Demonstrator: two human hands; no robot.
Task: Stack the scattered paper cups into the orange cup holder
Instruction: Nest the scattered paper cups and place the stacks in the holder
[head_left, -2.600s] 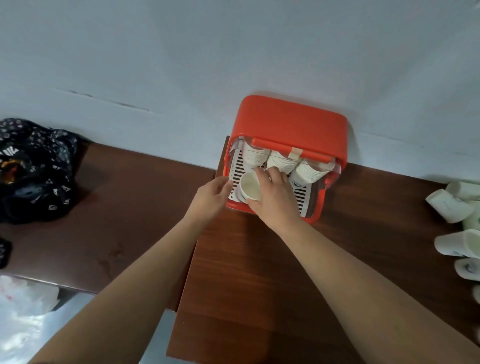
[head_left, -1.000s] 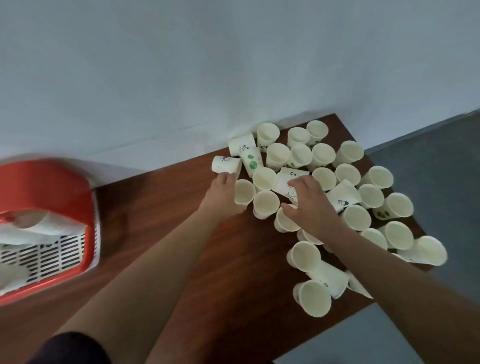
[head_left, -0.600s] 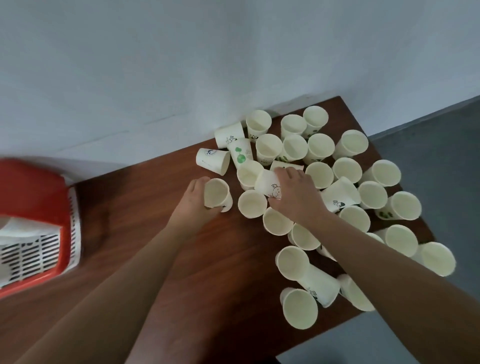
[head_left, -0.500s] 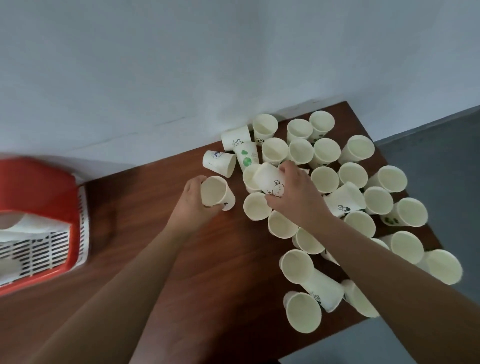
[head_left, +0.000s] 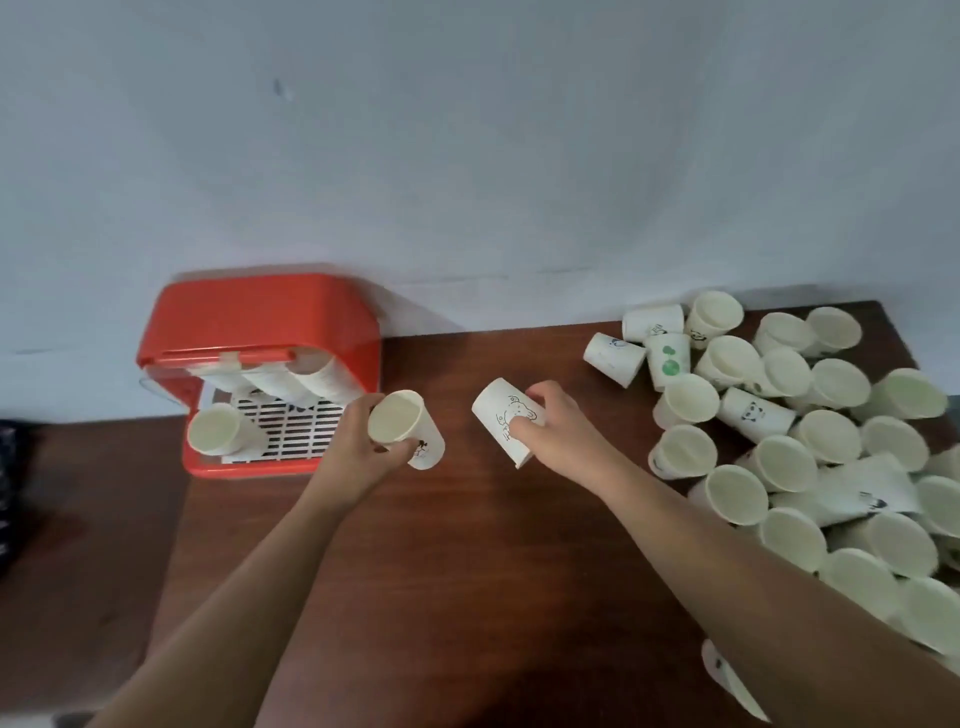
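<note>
The orange cup holder (head_left: 260, 317) stands against the wall at the left, its front open over a white slotted tray. Three stacks of cups (head_left: 291, 382) lean inside, and a single cup (head_left: 218, 428) lies on its side at the tray's left. My left hand (head_left: 363, 447) grips a white paper cup (head_left: 402, 426), mouth towards me, just right of the holder. My right hand (head_left: 550, 434) holds a second cup (head_left: 501, 415) with a cartoon print, tilted, above the middle of the table. Several loose paper cups (head_left: 810, 441) lie heaped on the right.
The dark wooden table (head_left: 467, 571) meets a pale wall at the back. A dark patterned item (head_left: 8, 499) sits at the far left edge. One cup (head_left: 727, 680) lies below my right forearm near the table's front edge.
Both hands lifted a cup out of the pile and carried it left towards the holder. The view swung left, bringing the holder fully into sight.
</note>
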